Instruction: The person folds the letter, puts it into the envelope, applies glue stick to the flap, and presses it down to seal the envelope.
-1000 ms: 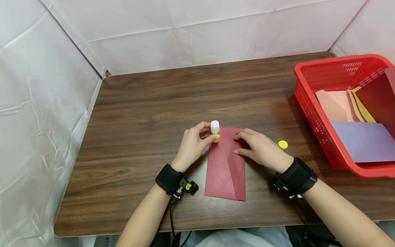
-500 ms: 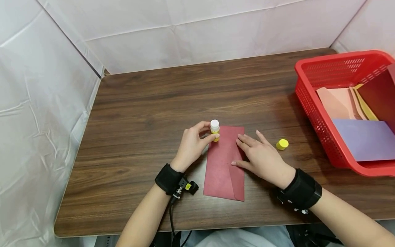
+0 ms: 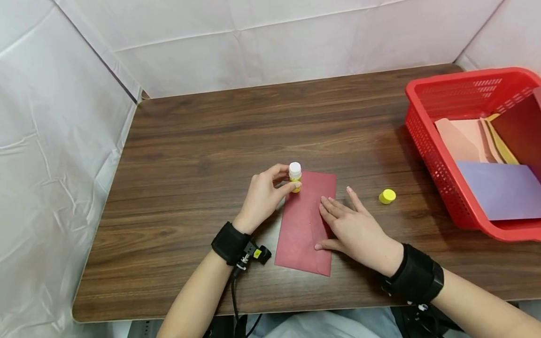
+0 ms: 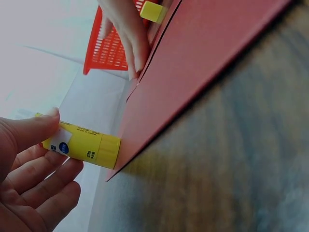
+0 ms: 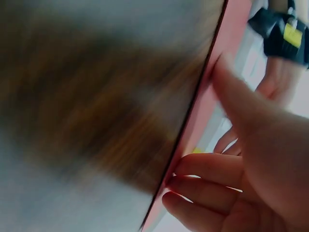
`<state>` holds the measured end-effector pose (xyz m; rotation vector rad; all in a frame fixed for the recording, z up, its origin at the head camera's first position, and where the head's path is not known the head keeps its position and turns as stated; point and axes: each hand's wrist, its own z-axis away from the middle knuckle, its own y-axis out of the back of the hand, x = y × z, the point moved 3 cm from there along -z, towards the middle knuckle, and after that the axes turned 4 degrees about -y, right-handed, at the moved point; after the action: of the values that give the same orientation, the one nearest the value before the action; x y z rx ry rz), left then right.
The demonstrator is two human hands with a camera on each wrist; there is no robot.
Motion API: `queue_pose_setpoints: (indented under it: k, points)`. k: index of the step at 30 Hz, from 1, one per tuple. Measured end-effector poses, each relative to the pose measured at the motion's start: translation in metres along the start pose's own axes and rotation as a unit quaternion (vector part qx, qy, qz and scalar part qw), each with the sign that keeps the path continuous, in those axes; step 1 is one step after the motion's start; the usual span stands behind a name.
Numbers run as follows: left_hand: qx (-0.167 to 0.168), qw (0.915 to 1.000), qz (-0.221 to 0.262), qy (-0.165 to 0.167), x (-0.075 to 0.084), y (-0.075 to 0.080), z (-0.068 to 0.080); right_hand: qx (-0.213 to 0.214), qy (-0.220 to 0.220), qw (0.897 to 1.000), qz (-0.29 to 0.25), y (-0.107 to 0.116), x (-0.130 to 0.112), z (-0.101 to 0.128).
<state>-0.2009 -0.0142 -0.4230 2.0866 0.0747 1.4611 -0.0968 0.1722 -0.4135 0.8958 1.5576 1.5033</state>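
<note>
The left hand [image 3: 263, 199] is gripping the glue stick [image 3: 295, 177] upright at the far left corner of the red envelope [image 3: 305, 220], whose long axis is running away from the person, while the right hand [image 3: 354, 230] is pressing flat and open on its near right side.

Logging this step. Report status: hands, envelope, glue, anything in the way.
Left hand grips glue stick, uncapped, at envelope corner. Right hand flat on red envelope, flap folded down. Yellow cap loose on table, clear of the hands.
</note>
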Motion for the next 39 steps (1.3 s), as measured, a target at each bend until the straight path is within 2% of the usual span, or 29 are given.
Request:
queue_pose_setpoints:
  k: [4,11,15,24,29,33,39]
  points:
    - [0.002,1.0,0.005,-0.002,0.001,0.0,-0.001,0.016,0.015,1.0,0.02,0.002,-0.008,0.003]
    - [-0.001,1.0,0.004,0.006,0.001,-0.001,-0.001,0.045,0.022,0.999,-0.014,0.0,-0.015,0.01]
    - [0.002,1.0,0.007,0.002,0.001,-0.001,-0.001,0.067,0.037,0.997,-0.002,0.001,-0.018,0.014]
    - [0.001,1.0,-0.002,0.0,0.001,0.0,0.002,0.075,0.044,0.996,-0.004,-0.003,-0.019,0.018]
    - [0.006,1.0,-0.003,0.005,-0.004,0.0,-0.002,0.085,0.042,0.996,-0.002,-0.004,-0.016,0.012]
    - [0.005,0.9999,0.0,0.013,-0.012,-0.001,-0.006,0.073,0.042,0.996,-0.022,-0.006,-0.011,0.004]
    - [-0.004,0.9992,0.038,0.007,-0.025,-0.006,-0.009,0.023,0.018,0.995,-0.094,-0.006,0.005,-0.003]
